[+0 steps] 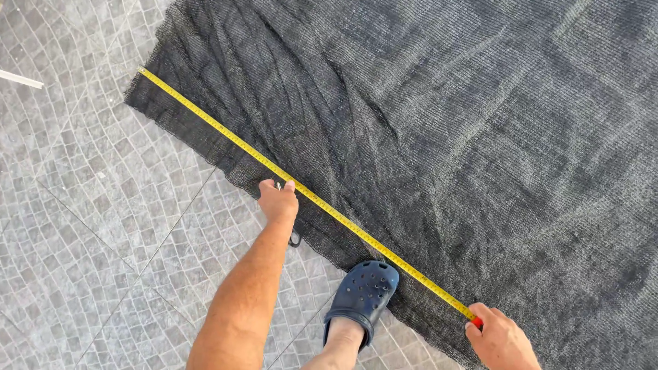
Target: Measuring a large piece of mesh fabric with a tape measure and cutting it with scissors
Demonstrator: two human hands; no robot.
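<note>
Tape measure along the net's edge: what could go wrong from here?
The yellow tape measure lies over wrinkled black shade net, so a reading may run long. Its far end seems to lie loose; a tug from the right hand could slide it. The left hand seems to hold a small tool at the tape; the foot on the edge could shift the net.

**Outdoor paved yard used as a work area**

We found an outdoor paved yard or terrace. The ground (103,226) was laid in small grey cobble-pattern tiles with straight joint lines. A large black shade mesh (480,137) lay spread flat across it. Hard, direct sunlight fell on everything, and we saw no walls or furniture.
</note>
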